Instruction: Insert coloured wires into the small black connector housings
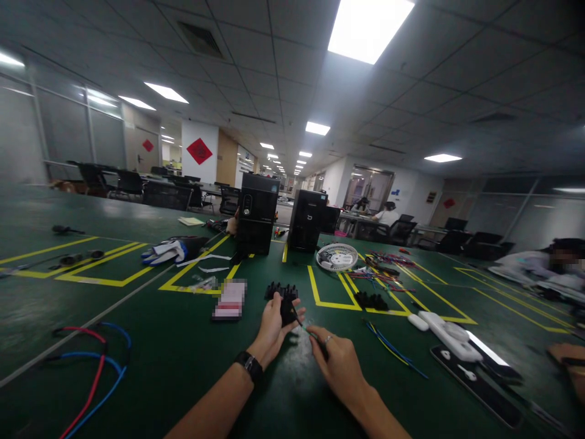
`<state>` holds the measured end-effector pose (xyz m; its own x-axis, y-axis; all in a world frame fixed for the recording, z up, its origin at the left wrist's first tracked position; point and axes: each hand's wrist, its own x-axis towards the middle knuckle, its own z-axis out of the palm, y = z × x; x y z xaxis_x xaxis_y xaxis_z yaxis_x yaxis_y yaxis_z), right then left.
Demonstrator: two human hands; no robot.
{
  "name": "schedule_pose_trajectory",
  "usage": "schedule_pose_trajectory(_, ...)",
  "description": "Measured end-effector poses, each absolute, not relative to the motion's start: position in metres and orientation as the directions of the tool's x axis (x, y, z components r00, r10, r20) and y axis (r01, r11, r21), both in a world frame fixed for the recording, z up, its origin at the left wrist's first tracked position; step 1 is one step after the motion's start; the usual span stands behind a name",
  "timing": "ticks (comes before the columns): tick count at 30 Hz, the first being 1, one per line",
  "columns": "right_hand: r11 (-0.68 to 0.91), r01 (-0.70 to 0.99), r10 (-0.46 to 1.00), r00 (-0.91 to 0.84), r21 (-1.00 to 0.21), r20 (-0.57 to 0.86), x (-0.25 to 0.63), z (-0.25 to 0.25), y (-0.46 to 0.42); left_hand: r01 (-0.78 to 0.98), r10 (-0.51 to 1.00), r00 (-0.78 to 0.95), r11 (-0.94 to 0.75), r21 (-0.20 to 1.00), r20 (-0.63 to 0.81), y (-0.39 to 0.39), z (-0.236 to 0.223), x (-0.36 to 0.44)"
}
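Note:
My left hand (274, 326), a black watch on its wrist, is closed around a black block (287, 310) that looks like a terminal block. Just beyond the fingers shows a row of black toothed pieces (280, 290); I cannot tell whether it joins the held block. My right hand (336, 353), with a ring on one finger, grips a thin screwdriver (305, 329). Its dark shaft points up and left to the block, but whether the tip touches is too small to tell. Most of the handle is hidden in the palm.
Behind stand two black computer towers (259, 214). To the right lie a white basket (337, 257), tangled wires (388, 268), more black blocks (371, 300) and phones (475, 381). Leftward are a pink-and-white box (230, 299), gloves (169, 251) and red and blue cables (103, 366). A person (539, 265) leans at the far right.

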<state>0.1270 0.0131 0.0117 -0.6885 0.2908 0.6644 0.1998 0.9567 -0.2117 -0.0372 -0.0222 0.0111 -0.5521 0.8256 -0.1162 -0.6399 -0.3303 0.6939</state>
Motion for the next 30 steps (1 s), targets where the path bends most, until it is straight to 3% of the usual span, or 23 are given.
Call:
schedule_pose_trajectory(16,0.961,0.207,0.277,-0.709,-0.185,0.648,0.1273,0.0110,0.0106,-0.663,0.813,-0.557,-0.312,0.681,-0.170,-0.0235,0.0172,-0.0335)
schedule_pose_trajectory(22,0.944,0.241,0.330,-0.712,-0.227,0.619,0.1303,0.0123,0.0123,-0.581,0.841,-0.537,-0.315,0.751,-0.063,-0.0227,0.0151,-0.0313)
schedule_pose_trajectory(30,0.957,0.209,0.291,-0.723,-0.203,0.627,0.1321,0.0139,0.0109,-0.454,0.864,-0.499,-0.328,0.829,0.068,-0.0273,0.0133,-0.0324)
